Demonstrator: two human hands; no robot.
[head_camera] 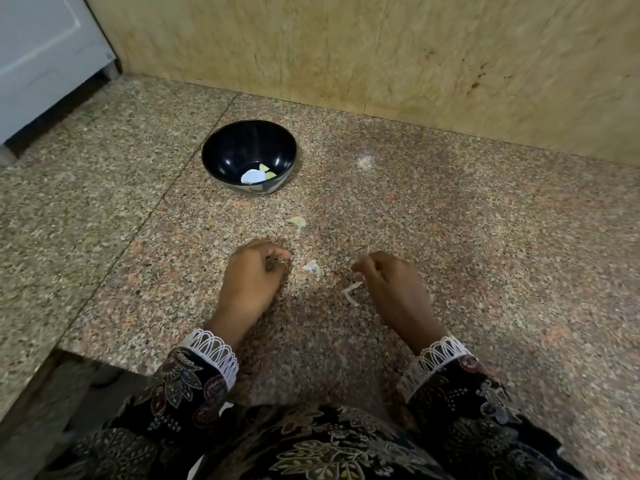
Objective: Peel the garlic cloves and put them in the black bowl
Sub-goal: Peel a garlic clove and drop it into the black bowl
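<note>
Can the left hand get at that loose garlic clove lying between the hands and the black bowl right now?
Probably yes. The garlic clove lies bare on the counter just beyond the left hand, nothing between them. The fingers look curled, maybe round something, so they may need freeing first.

A glossy round black bowl (249, 156) holds pale peeled garlic cloves (265, 171); an unpeeled papery clove (297, 221) lies at its 5 o'clock.
</note>
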